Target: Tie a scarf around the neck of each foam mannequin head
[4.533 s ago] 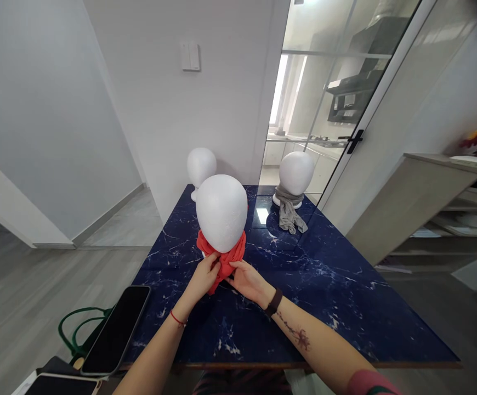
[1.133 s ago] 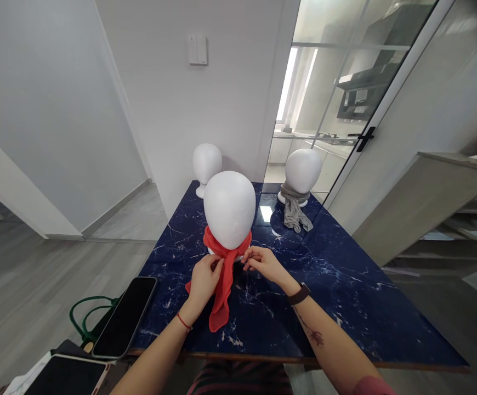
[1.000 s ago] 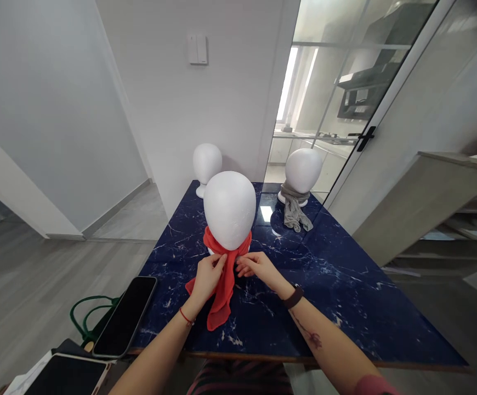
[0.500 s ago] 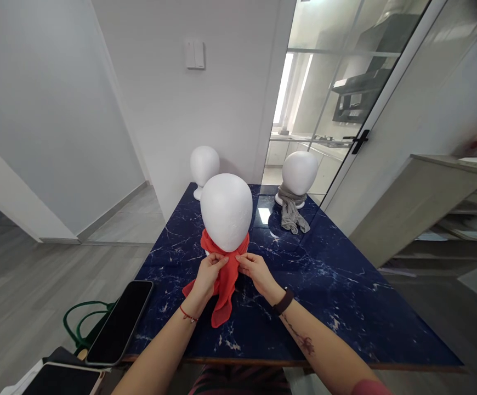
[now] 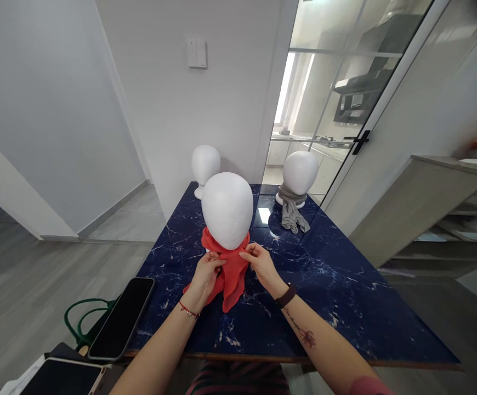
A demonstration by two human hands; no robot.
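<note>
A red scarf (image 5: pixel 233 274) is wrapped around the neck of the nearest white mannequin head (image 5: pixel 227 208), its loose ends hanging down in front onto the table. My left hand (image 5: pixel 209 272) pinches the scarf just below the chin on the left. On the right side of the neck, my right hand (image 5: pixel 260 263) pinches another fold of it between thumb and fingers. The head stands upright, and its base is mostly hidden by the scarf and my hands.
The dark blue marbled table (image 5: pixel 304 307) bears a bare mannequin head (image 5: pixel 205 163) at the back left and another (image 5: pixel 300 173) wearing a grey scarf (image 5: pixel 291 211) at the back right. A phone (image 5: pixel 122 318) and a green-handled bag (image 5: pixel 83 323) are at the front left.
My right hand has shifted slightly up and right with its fold of the red scarf. The hanging end has swung right and rises a little, and the front fabric is spread wider.
</note>
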